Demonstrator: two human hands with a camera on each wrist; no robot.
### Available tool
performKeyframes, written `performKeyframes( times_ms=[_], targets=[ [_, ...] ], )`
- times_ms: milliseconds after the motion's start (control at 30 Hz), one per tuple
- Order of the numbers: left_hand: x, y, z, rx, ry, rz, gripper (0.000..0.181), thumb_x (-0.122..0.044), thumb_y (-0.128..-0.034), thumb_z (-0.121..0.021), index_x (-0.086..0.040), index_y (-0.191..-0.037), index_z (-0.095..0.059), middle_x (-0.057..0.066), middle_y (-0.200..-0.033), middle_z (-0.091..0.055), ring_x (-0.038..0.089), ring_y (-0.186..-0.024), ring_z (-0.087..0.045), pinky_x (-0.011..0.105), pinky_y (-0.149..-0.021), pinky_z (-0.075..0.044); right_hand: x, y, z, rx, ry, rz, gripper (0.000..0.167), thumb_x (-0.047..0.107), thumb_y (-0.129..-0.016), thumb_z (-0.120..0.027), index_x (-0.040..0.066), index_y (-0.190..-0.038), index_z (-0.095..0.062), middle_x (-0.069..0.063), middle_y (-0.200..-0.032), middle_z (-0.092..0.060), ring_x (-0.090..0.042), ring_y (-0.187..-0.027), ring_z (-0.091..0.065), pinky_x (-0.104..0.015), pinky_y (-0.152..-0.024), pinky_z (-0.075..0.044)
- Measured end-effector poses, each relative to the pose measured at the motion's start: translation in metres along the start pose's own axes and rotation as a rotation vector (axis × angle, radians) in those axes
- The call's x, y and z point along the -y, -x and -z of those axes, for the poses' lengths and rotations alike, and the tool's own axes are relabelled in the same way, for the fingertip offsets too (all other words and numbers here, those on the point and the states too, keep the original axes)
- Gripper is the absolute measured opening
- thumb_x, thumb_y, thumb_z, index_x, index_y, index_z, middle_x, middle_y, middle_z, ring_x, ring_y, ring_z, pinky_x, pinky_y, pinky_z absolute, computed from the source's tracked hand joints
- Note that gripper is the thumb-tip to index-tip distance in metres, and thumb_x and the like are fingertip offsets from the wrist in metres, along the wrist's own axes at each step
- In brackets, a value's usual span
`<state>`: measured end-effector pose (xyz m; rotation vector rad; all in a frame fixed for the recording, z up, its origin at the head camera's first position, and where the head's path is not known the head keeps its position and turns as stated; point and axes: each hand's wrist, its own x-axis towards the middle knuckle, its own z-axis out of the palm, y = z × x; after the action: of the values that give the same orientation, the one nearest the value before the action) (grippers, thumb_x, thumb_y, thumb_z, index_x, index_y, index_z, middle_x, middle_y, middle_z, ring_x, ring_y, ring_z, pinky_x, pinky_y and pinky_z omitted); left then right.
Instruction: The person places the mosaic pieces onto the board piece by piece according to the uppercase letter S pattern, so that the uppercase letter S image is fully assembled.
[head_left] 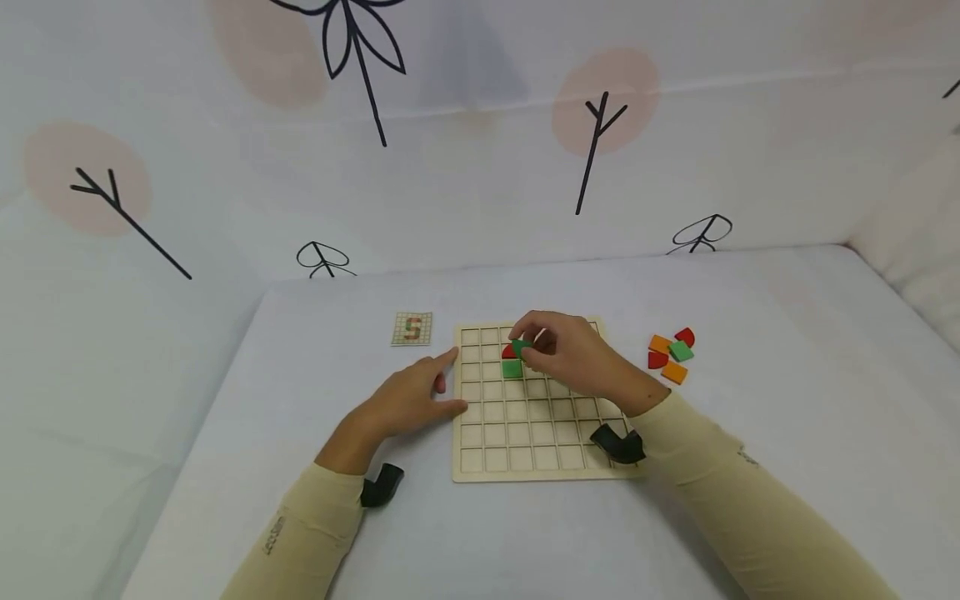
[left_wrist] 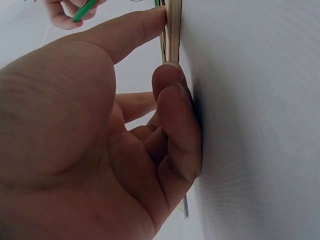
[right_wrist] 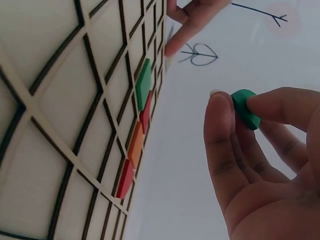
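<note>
My right hand (head_left: 570,354) pinches a green tile with a rounded edge (right_wrist: 246,109) between thumb and fingers. It holds the tile above the wooden grid board (head_left: 517,458), apart from it in the right wrist view. In the board's cells lie a green square tile (right_wrist: 143,85), a red tile (right_wrist: 146,114), an orange tile (right_wrist: 135,145) and another red tile (right_wrist: 125,180). The right hand partly covers them in the head view. My left hand (head_left: 408,396) touches the board's left edge with its thumb and extended index finger; its other fingers are bent.
Right of the board lies a loose group of tiles: orange ones (head_left: 674,372), red ones (head_left: 685,337) and a green one (head_left: 681,351). A small pattern card (head_left: 412,329) with an S shape lies beyond the left hand. Patterned white cloth (head_left: 480,183) rises behind the table.
</note>
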<state>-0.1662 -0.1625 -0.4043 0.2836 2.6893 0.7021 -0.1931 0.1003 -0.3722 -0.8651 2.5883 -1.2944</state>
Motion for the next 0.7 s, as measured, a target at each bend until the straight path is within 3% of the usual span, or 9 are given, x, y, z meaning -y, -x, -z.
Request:
performKeyframes(
  times_ms=[267,700],
  targets=[
    [0.002,-0.001,-0.001,-0.006,0.003,-0.003,0.088,-0.045,-0.0868,-0.076,-0.022,-0.159,-0.03,-0.001,-0.096,-0.052,0.012,-0.073,-0.043,0.03,-0.065,-0.036,-0.008,-0.002,-0.009,0.071,-0.005,-0.024,0.015,0.004,-0.094,-0.065,0.009,-0.107,-0.068,-0.005,-0.091,-0.064,-0.013,-0.075,-0.065,-0.028,-0.073,-0.053],
    [0.001,-0.002,0.0,-0.001,-0.011,-0.002,0.088,-0.045,-0.0869,-0.076,-0.023,-0.159,-0.03,-0.001,-0.095,-0.051,0.012,-0.072,-0.043,0.029,-0.064,-0.036,-0.011,-0.002,-0.014,0.182,0.057,-0.046,0.017,0.007,-0.093,-0.069,0.011,-0.109,-0.068,-0.002,-0.092,-0.068,-0.011,-0.077,-0.061,-0.028,-0.071,-0.05]
  ],
)
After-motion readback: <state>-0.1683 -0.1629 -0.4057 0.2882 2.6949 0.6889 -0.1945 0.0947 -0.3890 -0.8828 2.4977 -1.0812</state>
